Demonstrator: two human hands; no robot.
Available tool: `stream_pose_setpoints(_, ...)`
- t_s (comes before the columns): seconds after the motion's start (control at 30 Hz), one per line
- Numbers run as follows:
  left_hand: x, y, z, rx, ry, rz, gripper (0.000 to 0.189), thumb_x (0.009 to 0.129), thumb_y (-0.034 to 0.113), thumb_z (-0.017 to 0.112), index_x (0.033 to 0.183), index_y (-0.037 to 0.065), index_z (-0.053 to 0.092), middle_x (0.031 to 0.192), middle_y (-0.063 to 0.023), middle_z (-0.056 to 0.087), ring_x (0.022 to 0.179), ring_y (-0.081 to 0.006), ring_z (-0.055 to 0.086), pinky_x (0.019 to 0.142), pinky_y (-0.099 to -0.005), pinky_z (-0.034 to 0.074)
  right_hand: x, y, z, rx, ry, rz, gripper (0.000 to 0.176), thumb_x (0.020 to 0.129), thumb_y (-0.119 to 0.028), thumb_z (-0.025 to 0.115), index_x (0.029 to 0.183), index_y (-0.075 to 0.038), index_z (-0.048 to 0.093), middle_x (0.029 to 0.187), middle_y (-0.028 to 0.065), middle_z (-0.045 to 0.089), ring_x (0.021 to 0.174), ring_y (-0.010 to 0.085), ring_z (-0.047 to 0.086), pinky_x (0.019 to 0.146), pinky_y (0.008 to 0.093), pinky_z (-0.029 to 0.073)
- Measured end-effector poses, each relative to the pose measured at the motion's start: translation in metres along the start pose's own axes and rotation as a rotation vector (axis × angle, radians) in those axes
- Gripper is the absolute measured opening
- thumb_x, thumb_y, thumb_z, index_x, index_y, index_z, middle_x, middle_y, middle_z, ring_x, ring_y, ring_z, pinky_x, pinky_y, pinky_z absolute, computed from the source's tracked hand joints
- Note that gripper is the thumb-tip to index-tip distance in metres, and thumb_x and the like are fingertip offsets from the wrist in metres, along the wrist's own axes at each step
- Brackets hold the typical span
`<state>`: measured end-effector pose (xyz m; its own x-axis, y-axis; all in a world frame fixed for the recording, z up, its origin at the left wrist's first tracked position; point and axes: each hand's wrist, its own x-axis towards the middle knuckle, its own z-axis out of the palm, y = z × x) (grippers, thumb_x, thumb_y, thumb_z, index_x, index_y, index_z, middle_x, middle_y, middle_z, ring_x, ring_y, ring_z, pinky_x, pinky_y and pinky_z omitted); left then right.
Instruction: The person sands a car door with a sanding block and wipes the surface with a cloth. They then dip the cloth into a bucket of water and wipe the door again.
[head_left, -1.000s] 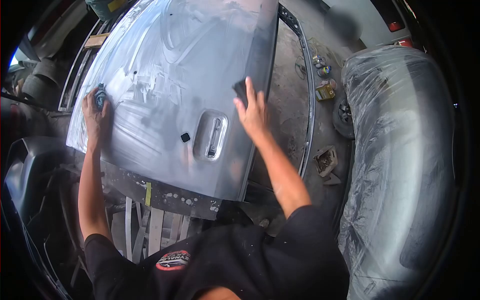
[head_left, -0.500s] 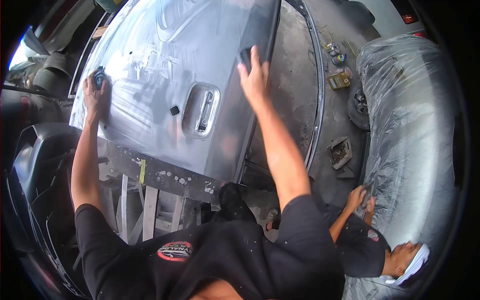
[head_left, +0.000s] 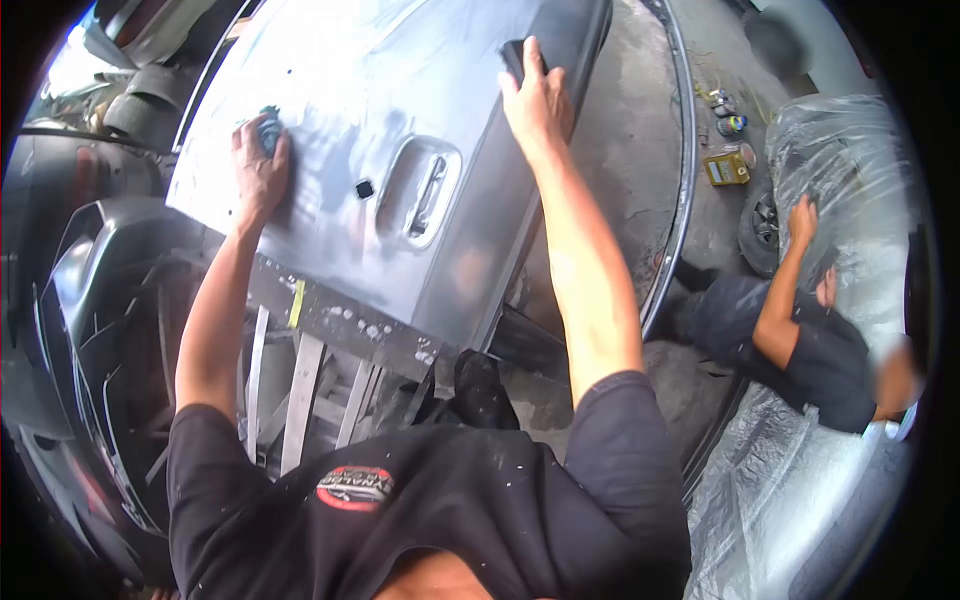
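Observation:
A grey car door panel [head_left: 330, 125] lies flat in front of me, its surface streaked and wet-looking. My left hand [head_left: 260, 180] rests on its left part, fingers curled around a crumpled blue-grey cloth [head_left: 269, 131]. Near the panel's right edge, my right hand [head_left: 541, 110] grips a black sanding block [head_left: 514, 61] pressed to the surface; the block's underside is hidden. Between my hands, closer to me, are the door handle recess [head_left: 399, 190] and a small dark square hole [head_left: 364, 189].
A metal stand [head_left: 304, 385] supports the panel. A dark bumper [head_left: 90, 290] is at left. Rightward, a curved metal frame [head_left: 686, 150], a yellow can [head_left: 726, 169] and a wheel [head_left: 762, 225] sit near a plastic-covered car [head_left: 850, 150], where a co-worker [head_left: 790, 320] leans.
My left hand has slid the cloth rightward across the panel, toward the handle recess. My right hand has moved the block farther from me. The co-worker has shifted along the covered car.

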<state>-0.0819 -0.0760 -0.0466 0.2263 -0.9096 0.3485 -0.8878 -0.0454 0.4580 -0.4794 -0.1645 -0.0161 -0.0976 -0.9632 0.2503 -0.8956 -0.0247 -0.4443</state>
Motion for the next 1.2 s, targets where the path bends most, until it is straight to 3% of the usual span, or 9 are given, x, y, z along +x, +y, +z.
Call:
stream_pose_setpoints(0.23,0.000,0.010,-0.004,0.068,0.039,0.024,0.047,0.097,0.032,0.069,0.138,0.013,0.057,0.136,-0.0235,0.054,0.128,-0.0415,0.053,0.109,-0.0514,0.043,-0.276,-0.039,-0.043,0.060,-0.112,-0.395,0.076,0.084,-0.038,0.082,0.153,-0.024,0.053,0.103,0.0196,0.059,0.088,0.0343,0.065,0.069,0.0441,0.057)
stream_pose_setpoints(0.3,0.000,0.015,-0.007,0.025,0.002,-0.021,0.046,0.096,0.028,0.068,0.137,0.011,0.057,0.137,-0.0237,0.053,0.128,-0.0422,0.053,0.108,-0.0521,0.044,-0.221,-0.020,-0.030,0.060,0.002,-0.459,0.075,0.086,-0.037,0.081,0.153,-0.022,0.052,0.099,0.0183,0.059,0.085,0.0347,0.065,0.069,0.0443,0.057)
stream_pose_setpoints(0.33,-0.002,0.013,-0.006,0.046,-0.017,-0.032,0.048,0.096,0.029,0.069,0.137,0.010,0.057,0.137,-0.0238,0.052,0.128,-0.0421,0.053,0.109,-0.0519,0.044,-0.171,-0.019,-0.034,0.052,-0.188,-0.231,0.072,0.091,-0.036,0.077,0.155,-0.020,0.049,0.100,0.0207,0.060,0.087,0.0371,0.065,0.074,0.0468,0.057)
stream_pose_setpoints(0.47,-0.002,0.011,-0.007,-0.017,-0.020,0.024,0.056,0.094,0.037,0.075,0.138,0.008,0.055,0.139,-0.0239,0.051,0.129,-0.0417,0.052,0.110,-0.0514,0.043,0.024,0.026,0.002,0.034,-0.029,0.009,0.067,0.096,-0.036,0.071,0.156,-0.019,0.046,0.108,0.0239,0.061,0.096,0.0398,0.067,0.080,0.0494,0.056)
stream_pose_setpoints(0.57,-0.005,0.019,-0.007,0.045,-0.029,0.140,0.079,0.083,0.049,0.085,0.141,0.007,0.052,0.142,-0.0250,0.047,0.134,-0.0430,0.047,0.111,-0.0526,0.042,-0.010,0.011,0.000,0.044,0.014,-0.028,0.071,0.095,-0.038,0.073,0.157,-0.020,0.044,0.110,0.0250,0.061,0.095,0.0408,0.068,0.081,0.0498,0.057)
stream_pose_setpoints(0.7,-0.008,0.055,-0.014,0.135,-0.128,-0.070,0.100,0.075,0.062,0.087,0.145,0.002,0.047,0.146,-0.0248,0.043,0.137,-0.0428,0.045,0.113,-0.0547,0.042,-0.160,-0.005,-0.015,0.053,0.013,-0.270,0.072,0.094,-0.040,0.074,0.158,-0.022,0.046,0.109,0.0250,0.060,0.093,0.0405,0.067,0.077,0.0506,0.057)
stream_pose_setpoints(0.8,-0.005,0.067,-0.010,0.100,-0.124,-0.070,0.102,0.074,0.063,0.087,0.147,0.004,0.046,0.147,-0.0249,0.042,0.137,-0.0436,0.043,0.113,-0.0558,0.041,-0.120,0.017,-0.013,0.097,-0.051,-0.318,0.070,0.094,-0.041,0.073,0.157,-0.023,0.048,0.108,0.0240,0.060,0.092,0.0396,0.067,0.076,0.0508,0.057)
stream_pose_setpoints(1.03,0.000,0.059,0.004,0.106,-0.056,-0.013,0.096,0.073,0.056,0.090,0.144,0.007,0.047,0.145,-0.0249,0.043,0.137,-0.0439,0.041,0.114,-0.0575,0.037,0.150,0.076,0.030,0.032,0.082,-0.010,0.065,0.097,-0.040,0.068,0.155,-0.020,0.047,0.110,0.0274,0.062,0.098,0.0440,0.066,0.084,0.0518,0.055)
stream_pose_setpoints(1.2,-0.004,0.059,-0.002,0.104,-0.078,-0.029,0.095,0.073,0.054,0.090,0.144,0.007,0.047,0.144,-0.0251,0.043,0.138,-0.0451,0.037,0.114,-0.0594,0.034,-0.032,0.027,-0.009,0.100,-0.085,-0.223,0.074,0.091,-0.034,0.078,0.157,-0.023,0.047,0.108,0.0223,0.059,0.094,0.0406,0.066,0.078,0.0518,0.056)
